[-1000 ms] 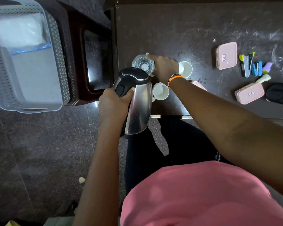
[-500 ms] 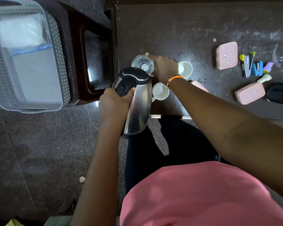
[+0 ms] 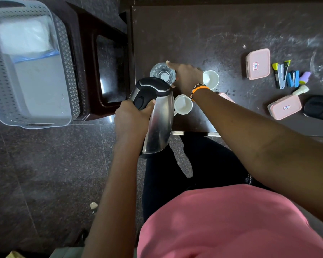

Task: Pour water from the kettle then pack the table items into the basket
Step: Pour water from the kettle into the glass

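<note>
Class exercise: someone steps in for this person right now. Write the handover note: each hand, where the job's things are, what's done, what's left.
Left hand: grips the kettle handle, kettle tilted toward the glass.
Right hand: steadies the glass on the table.
Glass appears to hold some water; no stream can be made out.
Two white cups, pink boxes and stationery lie on the table.
Basket sits on the stool to the left.
Left: finish pouring, then pack everything.

Steel kettle with black lid; white cups; pink boxes; grey perforated basket; dark speckled desk.
</note>
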Available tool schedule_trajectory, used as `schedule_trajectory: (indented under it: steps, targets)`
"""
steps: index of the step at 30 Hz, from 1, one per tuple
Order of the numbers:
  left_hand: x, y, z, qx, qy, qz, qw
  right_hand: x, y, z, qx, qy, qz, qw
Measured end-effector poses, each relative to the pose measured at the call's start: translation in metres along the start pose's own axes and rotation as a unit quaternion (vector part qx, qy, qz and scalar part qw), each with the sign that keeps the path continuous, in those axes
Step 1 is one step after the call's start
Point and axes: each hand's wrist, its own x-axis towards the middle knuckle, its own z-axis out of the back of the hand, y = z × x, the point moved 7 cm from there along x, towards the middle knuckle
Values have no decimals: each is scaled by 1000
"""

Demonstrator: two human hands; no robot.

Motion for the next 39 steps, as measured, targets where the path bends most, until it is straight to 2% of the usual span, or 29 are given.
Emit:
schedule_trajectory:
  steps: [39]
  targets:
    - [7, -3, 1, 8, 5, -18, 1000, 0, 0, 1, 0, -10, -3, 1000]
